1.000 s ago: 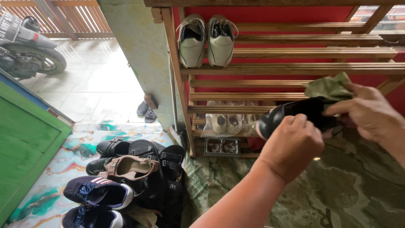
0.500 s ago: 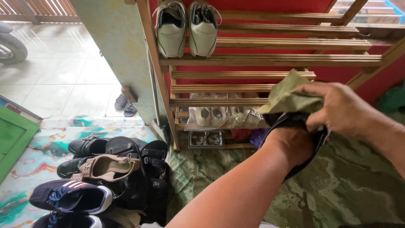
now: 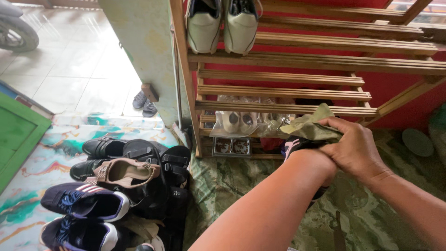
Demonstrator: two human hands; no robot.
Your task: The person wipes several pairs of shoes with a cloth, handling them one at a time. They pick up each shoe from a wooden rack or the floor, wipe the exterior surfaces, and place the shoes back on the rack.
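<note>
Two hands worked over one black shoe point(image 3: 297, 145), and most of that shoe was hidden: only a dark sliver with a pale stripe showed beside the wooden shoe rack point(image 3: 278, 90), just in front of its lowest shelf, and a bit of dark sole peeked out under the left wrist. The left hand point(image 3: 312, 163) was seen mainly as wrist and forearm; its grip could not be made out, though it pressed against the shoe. The right hand point(image 3: 355, 148) had its fingers curled tight on a crumpled green cloth point(image 3: 309, 126), holding it down on top of the shoe.

Compared with half a second before, the hands and shoe had dropped lower against the rack, the cloth was bunched smaller under the fingers, and less of the shoe could be seen.

On the rack's top shelf stood a pair of pale shoes point(image 3: 222, 24), their heels cut off by the picture's edge. A clear bag of light shoes point(image 3: 241, 124) lay on a low shelf. Left of the rack's foot a pile of dark shoes and sandals point(image 3: 125, 186) lay on a marbled mat point(image 3: 51, 153). A green patterned floor cover point(image 3: 371, 209) spread below the rack. A motorbike wheel point(image 3: 16, 32) was cut off far left of the rack.
</note>
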